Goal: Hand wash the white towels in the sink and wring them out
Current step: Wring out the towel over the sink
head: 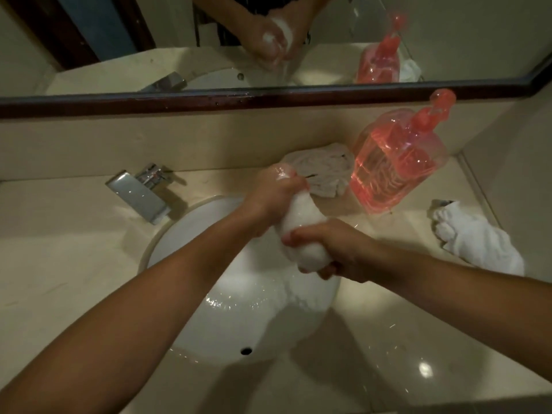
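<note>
I have a rolled white towel (301, 218) clamped between both hands, held over the far right part of the sink (191, 231). My left hand (273, 195) is curled tight round the towel's upper end, above the sink's back rim. My right hand (337, 249) is wrapped round the lower end, over the sink's right edge, with my thumb across the top of the roll. The towel bulges between the two grips. My left knuckles shine, with what may be water or suds; the blur keeps me from telling which.

The bowl glistens at the bottom, and the overflow hole sits in its near wall. A chrome faucet (140, 194) stands on the tabletop (59, 249) at the sink's far left. Behind the sink, to the right, lies a twisted off-white towel (322, 168), and just beside that a clear pink pump bottle (397, 162). Further right of the sink, well apart from it, a crumpled white towel (478, 240) rests on the tabletop. A mirror (119, 40) runs above the wall behind the sink and reflects my hands.
</note>
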`<control>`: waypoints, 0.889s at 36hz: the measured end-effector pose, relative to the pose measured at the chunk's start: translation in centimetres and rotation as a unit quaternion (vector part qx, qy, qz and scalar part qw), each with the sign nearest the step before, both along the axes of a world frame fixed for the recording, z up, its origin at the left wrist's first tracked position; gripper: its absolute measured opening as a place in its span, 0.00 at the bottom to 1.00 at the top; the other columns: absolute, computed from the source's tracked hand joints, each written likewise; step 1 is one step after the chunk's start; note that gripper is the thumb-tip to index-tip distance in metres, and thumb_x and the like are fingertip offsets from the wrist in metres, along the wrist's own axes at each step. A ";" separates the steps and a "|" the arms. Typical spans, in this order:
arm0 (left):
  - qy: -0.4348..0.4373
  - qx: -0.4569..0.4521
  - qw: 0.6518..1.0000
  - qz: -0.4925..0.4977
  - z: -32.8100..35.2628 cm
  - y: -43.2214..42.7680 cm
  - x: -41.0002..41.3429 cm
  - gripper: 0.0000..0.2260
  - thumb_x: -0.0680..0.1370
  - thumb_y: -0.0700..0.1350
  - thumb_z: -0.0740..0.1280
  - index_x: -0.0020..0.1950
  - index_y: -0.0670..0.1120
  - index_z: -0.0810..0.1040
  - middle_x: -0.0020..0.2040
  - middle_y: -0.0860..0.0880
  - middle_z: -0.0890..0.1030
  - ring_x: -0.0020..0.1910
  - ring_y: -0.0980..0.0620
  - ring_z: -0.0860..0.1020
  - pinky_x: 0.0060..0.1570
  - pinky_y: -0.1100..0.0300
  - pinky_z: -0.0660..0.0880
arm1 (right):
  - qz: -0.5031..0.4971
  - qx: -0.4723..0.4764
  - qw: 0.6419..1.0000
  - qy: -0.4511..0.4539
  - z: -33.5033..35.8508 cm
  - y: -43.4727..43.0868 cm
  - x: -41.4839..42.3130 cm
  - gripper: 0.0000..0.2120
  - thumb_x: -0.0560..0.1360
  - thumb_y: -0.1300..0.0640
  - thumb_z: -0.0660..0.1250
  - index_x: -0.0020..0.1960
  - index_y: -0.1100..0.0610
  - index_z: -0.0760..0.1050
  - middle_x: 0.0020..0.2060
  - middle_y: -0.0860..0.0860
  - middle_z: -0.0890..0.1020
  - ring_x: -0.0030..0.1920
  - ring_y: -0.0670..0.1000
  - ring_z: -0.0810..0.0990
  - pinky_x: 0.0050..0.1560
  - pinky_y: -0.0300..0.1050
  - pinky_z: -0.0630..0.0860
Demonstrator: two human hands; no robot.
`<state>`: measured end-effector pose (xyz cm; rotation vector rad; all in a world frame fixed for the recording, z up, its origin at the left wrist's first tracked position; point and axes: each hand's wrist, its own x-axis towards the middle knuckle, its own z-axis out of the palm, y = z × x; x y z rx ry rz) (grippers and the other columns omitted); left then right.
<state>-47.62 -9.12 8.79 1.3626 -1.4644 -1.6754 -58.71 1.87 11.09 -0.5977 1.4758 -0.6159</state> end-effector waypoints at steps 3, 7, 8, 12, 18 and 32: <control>-0.046 -0.044 0.998 0.014 -0.4 -0.4 -0.2 0.12 0.76 0.40 0.73 0.36 0.49 0.73 0.36 0.50 0.75 0.37 0.50 0.74 0.35 0.58 0.71 | -0.018 -0.023 0.999 0.036 -1.1 -0.6 0.5 0.15 0.73 0.54 0.79 0.57 0.58 0.81 0.41 0.56 0.87 0.33 0.55 0.85 0.25 0.38 0.66; -0.053 -0.076 0.995 0.032 -0.6 0.0 -0.3 0.11 0.78 0.41 0.72 0.39 0.49 0.72 0.38 0.51 0.74 0.37 0.52 0.73 0.39 0.56 0.71 | -0.015 -0.065 0.993 0.093 -2.0 -0.8 0.8 0.14 0.73 0.51 0.79 0.54 0.56 0.83 0.40 0.55 0.88 0.34 0.54 0.86 0.26 0.39 0.68; -0.051 -0.082 0.994 0.042 -0.5 0.2 -0.3 0.09 0.77 0.42 0.72 0.41 0.48 0.73 0.38 0.51 0.74 0.37 0.52 0.72 0.38 0.57 0.71 | -0.016 -0.073 0.992 0.101 -2.1 -0.8 0.8 0.13 0.73 0.52 0.78 0.55 0.55 0.82 0.40 0.54 0.88 0.33 0.54 0.85 0.26 0.38 0.68; -0.023 -0.074 0.994 0.078 0.3 0.9 -0.1 0.07 0.71 0.49 0.71 0.41 0.48 0.75 0.38 0.50 0.77 0.38 0.50 0.75 0.39 0.56 0.74 | -0.002 -0.085 0.993 0.079 -1.4 -0.4 0.3 0.13 0.75 0.54 0.77 0.58 0.56 0.81 0.40 0.54 0.87 0.34 0.53 0.85 0.27 0.41 0.70; 0.049 0.008 0.981 0.190 0.6 1.5 0.3 0.08 0.75 0.41 0.77 0.48 0.49 0.79 0.48 0.48 0.82 0.45 0.49 0.81 0.42 0.55 0.81 | 0.050 -0.233 0.949 0.205 -0.1 0.5 -0.7 0.20 0.72 0.56 0.80 0.61 0.50 0.77 0.49 0.50 0.85 0.48 0.53 0.86 0.40 0.52 0.85; 0.201 0.183 0.952 0.140 4.6 2.7 1.1 0.35 0.72 0.71 0.71 0.63 0.43 0.84 0.55 0.44 0.88 0.56 0.45 0.87 0.63 0.46 0.80 | 0.099 -0.314 0.854 0.404 -1.7 -0.9 -2.1 0.49 0.62 0.53 0.84 0.77 0.51 0.65 0.62 0.51 0.80 0.59 0.56 0.82 0.55 0.57 0.83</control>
